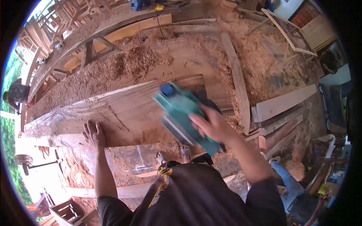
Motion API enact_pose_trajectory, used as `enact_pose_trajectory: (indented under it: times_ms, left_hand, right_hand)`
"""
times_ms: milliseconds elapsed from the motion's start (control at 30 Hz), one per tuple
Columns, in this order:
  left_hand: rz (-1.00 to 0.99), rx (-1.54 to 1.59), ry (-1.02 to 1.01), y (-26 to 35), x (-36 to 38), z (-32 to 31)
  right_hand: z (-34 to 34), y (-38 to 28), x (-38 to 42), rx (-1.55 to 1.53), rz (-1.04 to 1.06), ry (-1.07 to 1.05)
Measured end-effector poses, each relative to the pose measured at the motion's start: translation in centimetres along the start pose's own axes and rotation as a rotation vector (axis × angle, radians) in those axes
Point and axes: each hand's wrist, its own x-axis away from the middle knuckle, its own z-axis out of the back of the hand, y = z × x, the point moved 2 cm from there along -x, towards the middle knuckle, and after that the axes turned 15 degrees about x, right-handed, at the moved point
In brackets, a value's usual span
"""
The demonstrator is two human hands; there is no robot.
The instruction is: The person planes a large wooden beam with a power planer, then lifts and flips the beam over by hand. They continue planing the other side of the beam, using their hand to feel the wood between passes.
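A wide wooden plank lies across the bench in front of me, its grain showing dark swirls. My left hand rests on the plank's near edge toward the left, fingers spread flat. In my right hand is a green electric planer with a blue front knob, gripped by its rear handle. The planer is blurred by motion and slanted over the right part of the plank, covering some of its surface.
Curly wood shavings pile up beyond the plank. A long narrow board runs along the right, with more boards past it. Wooden frames stand at the upper left. One person is at far left; another's jeans-covered leg shows lower right.
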Motion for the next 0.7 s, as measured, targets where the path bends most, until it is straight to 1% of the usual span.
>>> enact_pose_trajectory:
  times_ms: [67,100,133,167,200,233,267,300,333,367,400,433,467,500,533,567,600,633,700]
  left_hand:
    - [0.037,-0.038,-0.027,0.8,0.2,0.3]
    - [0.027,-0.073,-0.032,0.4,-0.1,-0.3]
    - [-0.022,-0.066,-0.066,1.2,-0.3,-0.6]
    - [-0.064,-0.058,-0.097,2.7,-0.2,-1.0]
    - [-0.102,-0.049,-0.125,4.4,0.0,-1.4]
    - [-0.195,-0.044,-0.172,7.3,1.0,-2.1]
    - [-0.279,-0.041,-0.217,11.2,2.5,-3.0]
    - [-0.307,-0.076,-0.328,16.2,4.4,-3.1]
    - [-0.509,-0.063,-0.357,19.5,6.2,-5.2]
    - [-0.716,-0.074,-0.322,21.7,8.1,-8.1]
    - [-0.670,0.069,-0.381,25.6,11.5,-7.5]
    - [-0.767,0.115,-0.451,27.6,13.6,-8.2]
    - [-0.921,0.177,-0.554,28.6,15.5,-8.2]
    - [-1.017,0.282,-0.595,28.2,16.6,-8.9]
    - [-1.123,0.386,-0.638,27.4,16.8,-8.5]
    - [-1.077,0.381,-0.617,25.6,15.8,-8.2]
    - [-1.042,0.375,-0.599,23.8,14.4,-6.1]
    - [-1.015,0.368,-0.583,21.7,12.8,-4.4]
    - [-0.831,0.378,-0.359,15.5,8.6,-2.9]
  right_hand:
    - [1.4,2.4,7.8,-0.064,-0.158,0.022]
    - [2.1,4.3,11.5,0.023,-0.260,0.025]
    - [2.0,7.1,15.2,-0.068,-0.314,0.096]
    - [2.3,8.2,18.4,-0.112,-0.404,0.194]
    - [2.4,8.0,21.0,-0.074,-0.478,0.253]
    - [2.3,8.1,23.4,-0.032,-0.554,0.305]
    - [1.9,9.7,25.8,0.008,-0.560,0.345]
    - [1.6,11.0,27.2,0.050,-0.556,0.379]
    - [1.0,10.2,27.5,0.008,-0.623,0.421]
    - [0.3,9.3,27.5,-0.031,-0.684,0.456]
    - [-0.7,11.2,28.0,-0.040,-0.681,0.518]
    - [-2.2,13.7,29.1,-0.053,-0.680,0.582]
    - [-3.1,15.6,30.6,0.420,-0.579,0.582]
    - [-3.3,16.6,31.0,0.884,-0.441,0.580]
    - [-3.1,16.3,30.1,0.829,-0.589,0.502]
    - [-3.4,15.5,30.1,0.771,-0.748,0.427]
    - [-4.0,14.2,30.1,0.705,-0.911,0.356]
    - [-4.3,10.9,28.7,0.683,-0.469,0.574]
    - [-4.9,9.7,28.0,0.810,-0.492,0.455]
